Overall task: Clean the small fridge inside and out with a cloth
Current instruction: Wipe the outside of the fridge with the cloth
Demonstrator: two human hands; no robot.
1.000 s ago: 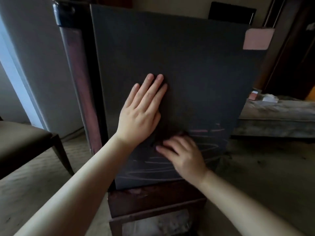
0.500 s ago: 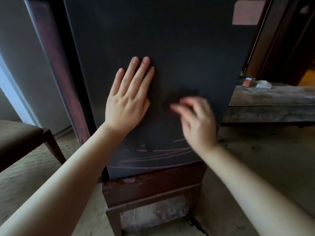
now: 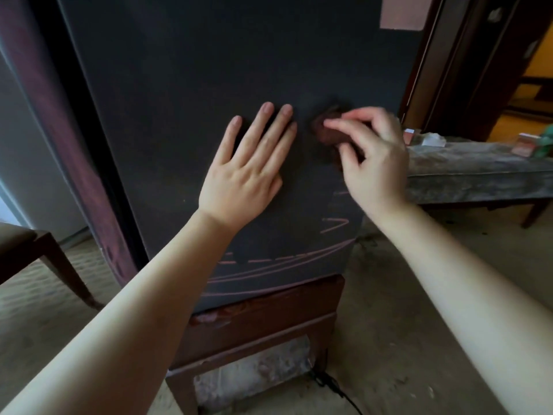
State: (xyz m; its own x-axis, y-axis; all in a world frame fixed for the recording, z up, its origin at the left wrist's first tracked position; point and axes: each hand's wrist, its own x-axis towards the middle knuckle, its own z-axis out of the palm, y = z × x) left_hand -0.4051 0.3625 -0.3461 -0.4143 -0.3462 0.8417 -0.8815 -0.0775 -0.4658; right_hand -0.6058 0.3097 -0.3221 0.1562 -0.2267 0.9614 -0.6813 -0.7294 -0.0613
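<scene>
The small fridge [image 3: 209, 85] fills most of my view: one dark panel, its top and left edge cut off by the frame. Pale curved streaks cross its lower part. It stands on one dark wooden stand [image 3: 269, 322], whose feet run out of the bottom of the shot.

To the right is one low tabletop [image 3: 478, 178] carrying a few small items too blurred to name. At far left is one chair [image 3: 39, 250], of which only a seat corner and one leg show.

Both my forearms reach in from below. My left hand [image 3: 242, 181] lies flat on the panel, fingers straight and released. My right hand [image 3: 377, 163] grasps the one cloth [image 3: 327, 131], a dark reddish wad pressed to the fridge just beside my left fingertips. My curled fingers hide much of it.

One pinkish label [image 3: 402, 12] sits at the panel's upper right, clipped by the frame. One black cable [image 3: 338, 390] trails across the floor by the stand.
</scene>
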